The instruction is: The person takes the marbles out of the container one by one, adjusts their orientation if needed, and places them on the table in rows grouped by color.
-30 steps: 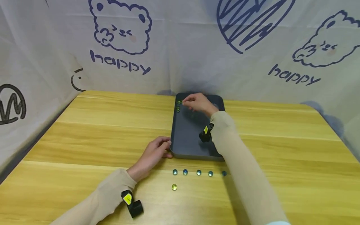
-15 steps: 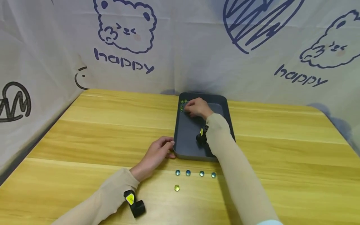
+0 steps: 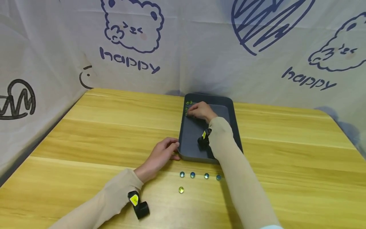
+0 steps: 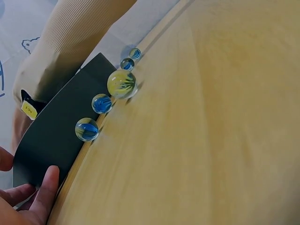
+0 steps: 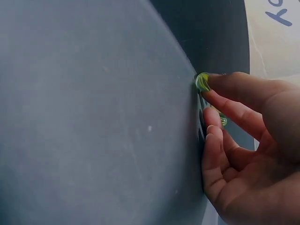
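A dark grey tray (image 3: 190, 140) lies on the table, with several yellow-green marbles (image 3: 187, 103) in its far left corner and along its left wall. My right hand (image 3: 201, 111) reaches into the tray and pinches a yellow-green marble (image 5: 202, 82) at its fingertips beside that wall. Another green marble (image 5: 224, 122) shows behind the fingers in the right wrist view. At the tray's near left corner, my left hand (image 3: 161, 154) rests against the outside, its fingers (image 4: 48, 187) laid along the dark wall.
On the wooden table (image 3: 114, 140), a row of blue marbles (image 3: 193, 175) lies in front of the tray. One yellow marble (image 3: 181, 190) sits nearer to me. My right forearm crosses over the tray's near right part. A white cloth (image 3: 200, 57) with drawings hangs behind the table.
My right hand has left the marble at the tray's far edge and come slightly nearer along the left wall, shifting one marble toward me. The left hand keeps its place at the corner.
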A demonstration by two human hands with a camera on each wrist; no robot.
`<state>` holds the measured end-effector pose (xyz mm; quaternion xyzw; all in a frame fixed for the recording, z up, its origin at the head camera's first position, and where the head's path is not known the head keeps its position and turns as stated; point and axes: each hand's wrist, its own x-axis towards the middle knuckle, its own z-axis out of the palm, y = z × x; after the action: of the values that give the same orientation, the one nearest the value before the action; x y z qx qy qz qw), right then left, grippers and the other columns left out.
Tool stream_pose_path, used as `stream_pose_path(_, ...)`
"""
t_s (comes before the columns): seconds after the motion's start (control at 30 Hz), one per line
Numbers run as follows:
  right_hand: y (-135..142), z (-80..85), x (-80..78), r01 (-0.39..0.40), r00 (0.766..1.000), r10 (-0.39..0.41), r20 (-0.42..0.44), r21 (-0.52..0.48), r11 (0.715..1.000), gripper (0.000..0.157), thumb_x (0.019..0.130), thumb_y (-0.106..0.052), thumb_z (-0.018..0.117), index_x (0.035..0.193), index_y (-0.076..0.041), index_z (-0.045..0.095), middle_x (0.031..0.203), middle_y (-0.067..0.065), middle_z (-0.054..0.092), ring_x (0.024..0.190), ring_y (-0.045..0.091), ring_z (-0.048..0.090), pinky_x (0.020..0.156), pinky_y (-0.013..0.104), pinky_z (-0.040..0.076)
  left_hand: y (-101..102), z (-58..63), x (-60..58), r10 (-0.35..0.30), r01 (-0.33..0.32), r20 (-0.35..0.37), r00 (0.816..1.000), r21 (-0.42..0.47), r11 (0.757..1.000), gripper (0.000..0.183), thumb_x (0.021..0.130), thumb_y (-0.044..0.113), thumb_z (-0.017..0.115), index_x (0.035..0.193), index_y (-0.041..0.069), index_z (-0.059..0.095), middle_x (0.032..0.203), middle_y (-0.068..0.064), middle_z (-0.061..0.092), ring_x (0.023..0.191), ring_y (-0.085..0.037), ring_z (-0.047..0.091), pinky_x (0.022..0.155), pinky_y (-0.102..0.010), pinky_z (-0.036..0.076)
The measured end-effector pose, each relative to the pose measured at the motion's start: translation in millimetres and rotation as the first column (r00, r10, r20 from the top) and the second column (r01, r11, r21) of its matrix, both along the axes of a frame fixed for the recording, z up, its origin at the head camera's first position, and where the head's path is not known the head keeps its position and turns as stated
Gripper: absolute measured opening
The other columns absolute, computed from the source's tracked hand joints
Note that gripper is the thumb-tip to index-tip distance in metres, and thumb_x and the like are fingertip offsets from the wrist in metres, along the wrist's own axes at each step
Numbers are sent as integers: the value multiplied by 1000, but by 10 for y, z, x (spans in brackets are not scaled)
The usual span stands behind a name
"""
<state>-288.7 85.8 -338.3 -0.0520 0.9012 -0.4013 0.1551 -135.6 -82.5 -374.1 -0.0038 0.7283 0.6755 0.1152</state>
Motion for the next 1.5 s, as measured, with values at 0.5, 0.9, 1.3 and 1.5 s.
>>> stream_pose_path(0.5, 5, -57, 35, -24, 999, 26, -45, 27, 999, 25, 88, -14, 71, 111, -3, 72, 119, 13, 64, 107, 27, 57, 87, 37, 50, 18, 11, -7, -3, 3, -1, 1000, -16, 1000, 34, 100, 10, 47, 127, -10, 52, 104, -21, 57, 77, -20, 62, 72, -31, 58)
stream_pose_path(0.9, 73, -91, 33, -48, 999, 48, -16, -43, 998, 28, 91, -17, 68, 115, -4, 70, 125, 12, 60, 112, 28, 54, 95, 41, 47, 4, 15, -1, 5, -5, 16, 1000, -4, 1000, 33, 100, 12, 47, 127, -7, 53, 106, -20, 58, 79, -20, 62, 73, -31, 58)
stream_pose_path(1.3, 161, 18, 57, -74, 997, 72, -24, -121, 990, 28, 92, -17, 67, 115, -2, 68, 113, 15, 66, 91, 25, 63, 78, 34, 56, 5, -4, 11, -6, 6, 1, 1000, 5, 1000, 33, 100, 11, 48, 126, -9, 53, 106, -21, 57, 81, -21, 62, 73, -32, 58)
stream_pose_path(1.5, 209, 111, 107, -96, 994, 90, -55, -118, 988, 28, 92, -18, 68, 114, -2, 68, 110, 14, 67, 90, 25, 64, 79, 34, 56, 8, 3, -5, -5, 5, -7, 1000, 11, 1000, 33, 100, 10, 48, 125, -9, 54, 106, -21, 58, 81, -20, 61, 72, -31, 58)
